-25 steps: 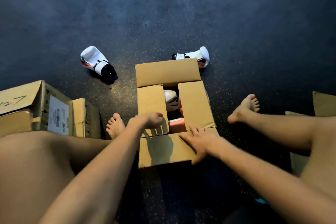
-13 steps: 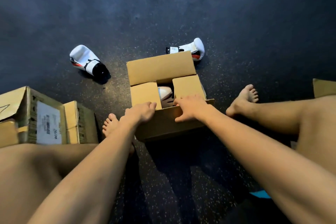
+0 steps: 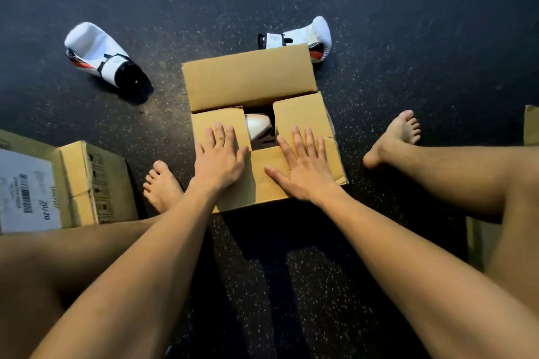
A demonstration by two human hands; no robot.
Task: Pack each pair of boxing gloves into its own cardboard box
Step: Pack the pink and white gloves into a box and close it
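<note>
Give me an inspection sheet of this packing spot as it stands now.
Surface: dark speckled floor.
Job's things: cardboard box, side flaps folded in, far flap open, packed glove showing through the gap; left loose glove and rear loose glove on the floor.
Clutter: nothing seen.
Hands: left hand and right hand flat on the flaps.
Cables: nothing seen.
Surroundings: labelled boxes at left; another box at right edge.

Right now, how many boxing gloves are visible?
3. One glove lies on the floor at far left, a second glove behind the box, a third glove shows through the gap between its flaps. Another may be hidden inside.
</note>
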